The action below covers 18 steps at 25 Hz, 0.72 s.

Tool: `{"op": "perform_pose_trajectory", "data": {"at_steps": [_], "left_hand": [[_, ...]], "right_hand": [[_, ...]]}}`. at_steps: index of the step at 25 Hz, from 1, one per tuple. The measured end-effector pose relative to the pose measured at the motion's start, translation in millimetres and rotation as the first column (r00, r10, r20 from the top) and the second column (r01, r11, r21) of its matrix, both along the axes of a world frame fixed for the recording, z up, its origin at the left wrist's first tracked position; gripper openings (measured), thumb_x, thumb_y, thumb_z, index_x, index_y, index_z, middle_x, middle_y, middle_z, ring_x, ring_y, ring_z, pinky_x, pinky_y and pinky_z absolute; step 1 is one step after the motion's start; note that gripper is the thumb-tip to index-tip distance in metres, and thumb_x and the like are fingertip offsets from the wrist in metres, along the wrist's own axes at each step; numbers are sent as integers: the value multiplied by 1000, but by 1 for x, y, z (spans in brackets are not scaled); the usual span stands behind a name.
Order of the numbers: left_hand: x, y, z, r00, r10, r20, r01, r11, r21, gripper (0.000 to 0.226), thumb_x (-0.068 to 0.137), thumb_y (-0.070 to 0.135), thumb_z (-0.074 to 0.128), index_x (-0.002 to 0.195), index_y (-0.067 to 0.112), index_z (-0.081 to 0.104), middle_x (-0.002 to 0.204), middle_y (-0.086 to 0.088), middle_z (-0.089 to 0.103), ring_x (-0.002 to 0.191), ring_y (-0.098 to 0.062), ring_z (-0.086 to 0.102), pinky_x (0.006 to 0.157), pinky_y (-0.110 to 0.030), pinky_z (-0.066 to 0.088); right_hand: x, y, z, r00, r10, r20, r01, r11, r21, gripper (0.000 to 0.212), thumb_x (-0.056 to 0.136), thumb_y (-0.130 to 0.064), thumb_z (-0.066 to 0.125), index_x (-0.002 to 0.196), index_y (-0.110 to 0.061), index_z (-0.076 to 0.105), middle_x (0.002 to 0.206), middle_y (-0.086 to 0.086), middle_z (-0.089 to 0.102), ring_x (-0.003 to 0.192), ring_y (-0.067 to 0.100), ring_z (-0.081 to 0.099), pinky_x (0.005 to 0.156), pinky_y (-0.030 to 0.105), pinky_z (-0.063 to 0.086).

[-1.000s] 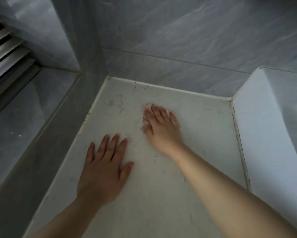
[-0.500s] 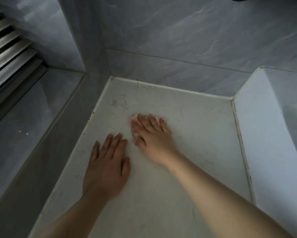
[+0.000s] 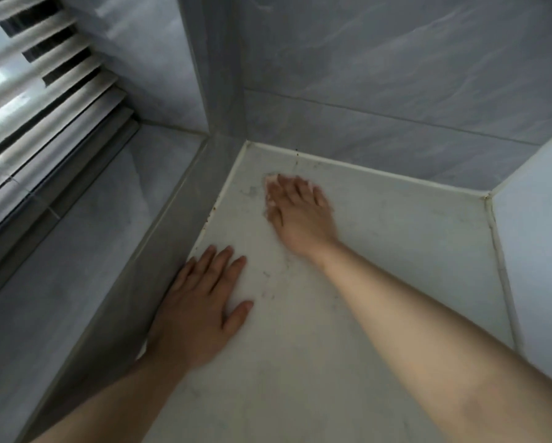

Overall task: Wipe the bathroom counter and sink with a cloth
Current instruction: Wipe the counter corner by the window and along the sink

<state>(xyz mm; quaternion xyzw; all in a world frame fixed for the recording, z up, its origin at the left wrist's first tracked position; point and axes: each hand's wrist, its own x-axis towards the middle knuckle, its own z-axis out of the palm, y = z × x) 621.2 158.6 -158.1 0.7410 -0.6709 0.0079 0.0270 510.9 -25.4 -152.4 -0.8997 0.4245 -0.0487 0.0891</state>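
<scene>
Currently the right hand (image 3: 300, 215) lies palm down on the white worktop (image 3: 396, 251) near its far left corner, fingers straight and slightly spread, pressing flat rather than gripping. Under it is the cloth (image 3: 271, 181) (only a pale pinkish edge shows past the fingertips and beside the thumb; the rest is hidden by the hand). The hand is blurred. The left hand (image 3: 201, 302) rests flat on the near left part of the worktop, fingers extended and close together, thumb out to the side, holding nothing; its outer edge sits at the worktop's left border. The two hands are apart, with bare surface between them. Dark smudges and specks mark the worktop just left of the cloth and between the hands. A pale sealant bead (image 3: 380, 172) runs along the back edge where the worktop meets the grey tiled wall (image 3: 396, 75). The white sink (image 3: 536, 251) adjoins the worktop on the right. A grey ledge (image 3: 76, 251) lies to the left, below a louvred window (image 3: 44, 91).
</scene>
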Motion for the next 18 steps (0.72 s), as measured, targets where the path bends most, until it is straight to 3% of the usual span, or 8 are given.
{"op": "perform_pose_trajectory", "data": {"at_steps": [5,8,11,14,16,18], "left_hand": [[2,-1,1,1000,-16,13,16,999,-28,62,85,52,35,135,18,47,142,-4,45,132,-22,39,106,-38,23],[1,0,1,1000,-19,7,19,1000,-18,62,85,52,35,136,19,46,143,-3,44,133,-22,38,107,-38,23],[2,0,0,1000,-17,13,17,999,-35,62,85,53,35,136,19,45,144,-3,43,133,-22,38,107,-38,22],[1,0,-1,1000,-15,25,16,999,-43,63,85,53,34,136,18,46,143,-3,45,133,-23,39,105,-38,22],[0,-2,-1,1000,-4,20,5,999,-40,65,85,53,33,136,15,45,142,-4,45,132,-23,40,105,-38,22],[0,-2,0,1000,26,-11,-26,999,-37,69,85,50,34,138,7,42,141,-8,46,131,-23,41,105,-36,22]], "right_hand": [[28,-68,1,996,-82,-31,81,996,-32,50,100,-37,27,148,-22,26,155,2,23,140,25,19,110,33,17],[19,-70,-3,989,-141,45,143,988,-51,48,100,-35,29,147,-24,28,151,2,30,137,25,25,108,33,20],[-9,-59,-5,937,-333,108,343,934,-98,48,98,-30,34,145,-23,34,146,6,38,132,28,32,106,35,24],[-13,-53,-4,831,-556,18,556,831,-31,50,98,-30,31,147,-19,28,149,11,31,136,32,25,110,42,17],[12,-44,4,895,-444,-43,446,895,32,54,99,-32,25,150,-18,17,157,9,16,142,34,13,114,48,7],[36,-13,7,989,-135,-62,139,989,51,54,100,-35,22,151,-22,11,159,3,9,145,29,6,115,47,2]]}}
